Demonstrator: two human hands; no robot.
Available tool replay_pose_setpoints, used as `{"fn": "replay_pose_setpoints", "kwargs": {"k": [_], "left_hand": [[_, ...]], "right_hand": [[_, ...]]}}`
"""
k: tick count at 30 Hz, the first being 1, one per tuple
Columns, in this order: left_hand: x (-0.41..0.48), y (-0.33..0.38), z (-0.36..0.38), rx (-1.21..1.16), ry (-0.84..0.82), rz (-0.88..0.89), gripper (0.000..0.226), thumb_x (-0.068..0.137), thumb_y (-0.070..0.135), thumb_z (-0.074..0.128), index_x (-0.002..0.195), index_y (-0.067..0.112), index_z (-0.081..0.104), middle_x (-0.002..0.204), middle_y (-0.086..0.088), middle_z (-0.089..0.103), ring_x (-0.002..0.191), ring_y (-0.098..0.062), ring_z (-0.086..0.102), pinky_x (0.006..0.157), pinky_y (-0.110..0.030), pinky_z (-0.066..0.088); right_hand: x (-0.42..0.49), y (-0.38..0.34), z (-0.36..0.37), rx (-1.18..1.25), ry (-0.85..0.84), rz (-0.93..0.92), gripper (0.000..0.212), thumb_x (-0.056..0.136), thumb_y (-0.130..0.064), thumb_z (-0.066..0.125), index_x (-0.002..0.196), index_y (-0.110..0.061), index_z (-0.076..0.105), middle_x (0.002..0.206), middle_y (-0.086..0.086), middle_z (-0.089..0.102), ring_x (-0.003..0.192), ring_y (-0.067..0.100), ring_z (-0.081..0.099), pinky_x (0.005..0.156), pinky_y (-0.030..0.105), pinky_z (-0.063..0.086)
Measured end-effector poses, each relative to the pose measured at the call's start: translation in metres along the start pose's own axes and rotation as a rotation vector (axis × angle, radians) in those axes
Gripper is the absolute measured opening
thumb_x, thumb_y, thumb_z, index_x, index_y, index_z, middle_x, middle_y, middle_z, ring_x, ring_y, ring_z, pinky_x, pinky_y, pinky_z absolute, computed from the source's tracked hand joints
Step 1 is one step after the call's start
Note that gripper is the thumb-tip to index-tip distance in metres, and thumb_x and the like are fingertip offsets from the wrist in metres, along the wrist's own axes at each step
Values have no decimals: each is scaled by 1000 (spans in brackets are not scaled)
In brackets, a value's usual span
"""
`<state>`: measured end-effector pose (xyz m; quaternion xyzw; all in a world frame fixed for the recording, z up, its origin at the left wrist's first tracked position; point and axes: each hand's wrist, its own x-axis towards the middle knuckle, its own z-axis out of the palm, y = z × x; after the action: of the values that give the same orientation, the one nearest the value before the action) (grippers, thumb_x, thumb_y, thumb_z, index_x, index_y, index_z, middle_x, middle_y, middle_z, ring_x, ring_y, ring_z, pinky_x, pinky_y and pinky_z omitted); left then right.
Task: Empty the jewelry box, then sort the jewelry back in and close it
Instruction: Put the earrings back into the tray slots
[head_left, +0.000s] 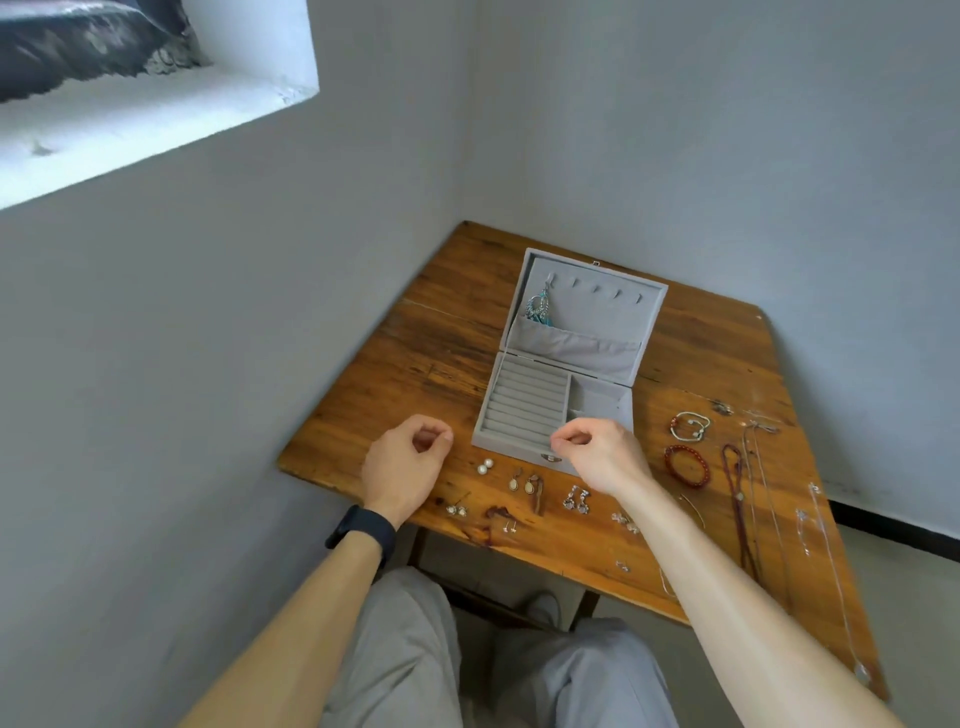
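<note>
open jewelry box (524, 400) on the wooden table (405, 364), both hands raised near its front edge
left hand (402, 470) and right hand (605, 460) each curl thumb to forefinger; cannot tell whether either pinches anything; a teal piece (539, 306) hangs inside the lid; pearl earrings (484, 466) lie before the box, a red bracelet (687, 465) to its right

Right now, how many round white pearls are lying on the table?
2. The pearls lie side by side on the table, just right of the left hand, near the front left corner of the jewelry box. The right forearm may hide others.
</note>
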<state>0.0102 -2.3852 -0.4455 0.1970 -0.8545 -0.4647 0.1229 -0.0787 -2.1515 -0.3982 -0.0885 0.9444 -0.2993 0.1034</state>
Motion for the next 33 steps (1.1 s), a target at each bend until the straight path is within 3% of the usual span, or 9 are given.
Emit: {"fn": "replay_pose_setpoints", "kwargs": {"k": [5, 8, 11, 16, 20, 23, 26, 29, 33], "left_hand": [[0, -2, 4, 34, 12, 14, 5, 91, 45, 63, 89, 42, 67, 86, 24, 65, 87, 0, 58, 77, -31, 49], [0, -2, 4, 50, 17, 23, 5, 91, 45, 63, 89, 42, 67, 86, 24, 64, 88, -3, 58, 76, -30, 48], [-1, -2, 4, 53, 22, 33, 4, 91, 45, 63, 89, 43, 66, 87, 23, 64, 87, -3, 59, 73, -29, 48], [-2, 3, 2, 45, 20, 20, 5, 91, 42, 64, 90, 40, 67, 87, 24, 64, 89, -3, 58, 76, -30, 48], [-1, 6, -1, -3, -11, -1, 4, 90, 42, 65, 89, 40, 68, 89, 23, 66, 89, 0, 58, 70, -25, 44], [3, 10, -6, -118, -53, -22, 3, 89, 39, 68, 88, 39, 70, 93, 22, 68, 95, 2, 59, 72, -18, 41], [7, 24, -4, -158, -105, 39, 4, 88, 36, 70, 86, 39, 72, 99, 21, 66, 101, 3, 56, 85, -25, 44], [10, 53, 10, -108, -144, 139, 1, 85, 37, 75, 85, 38, 75, 115, 24, 59, 116, 7, 48, 102, -36, 37], [3, 92, 39, 20, -210, -89, 6, 77, 55, 75, 79, 49, 74, 160, 1, 30, 147, -27, 23, 113, -54, 11]], "right_hand": [[10, -7, 7, -112, 24, 37, 17, 91, -31, 67, 77, -41, 66, 98, -15, 71, 92, 9, 61, 76, 22, 46], [12, -8, 11, -145, 52, 72, 11, 88, -27, 68, 82, -36, 71, 102, -12, 73, 98, 15, 64, 81, 26, 49], [12, -8, 15, -107, 113, 96, 12, 83, -24, 73, 93, -30, 72, 100, -9, 73, 96, 16, 64, 76, 24, 46], [14, -10, 19, -37, 136, 144, 19, 84, -16, 72, 84, -34, 65, 90, -13, 66, 89, 13, 60, 57, 18, 38], [6, -10, 11, 130, 92, 150, 15, 88, -21, 70, 88, -35, 67, 92, -17, 66, 91, 7, 62, 60, 14, 38], [-23, -2, 3, 206, 234, 56, 15, 94, -20, 64, 97, -34, 67, 96, -17, 65, 91, -1, 61, 67, 11, 40], [-70, 17, 5, 212, 459, -73, 14, 92, -16, 66, 95, -29, 67, 95, -16, 64, 89, -7, 57, 72, 8, 39], [-108, 40, 15, 207, 577, -134, 12, 90, -9, 68, 96, -19, 70, 94, -11, 65, 91, -3, 59, 76, 5, 40], [-133, 64, 31, 311, 684, -71, 17, 88, 0, 69, 99, -13, 70, 96, -5, 66, 92, 13, 62, 81, 19, 48]]}}
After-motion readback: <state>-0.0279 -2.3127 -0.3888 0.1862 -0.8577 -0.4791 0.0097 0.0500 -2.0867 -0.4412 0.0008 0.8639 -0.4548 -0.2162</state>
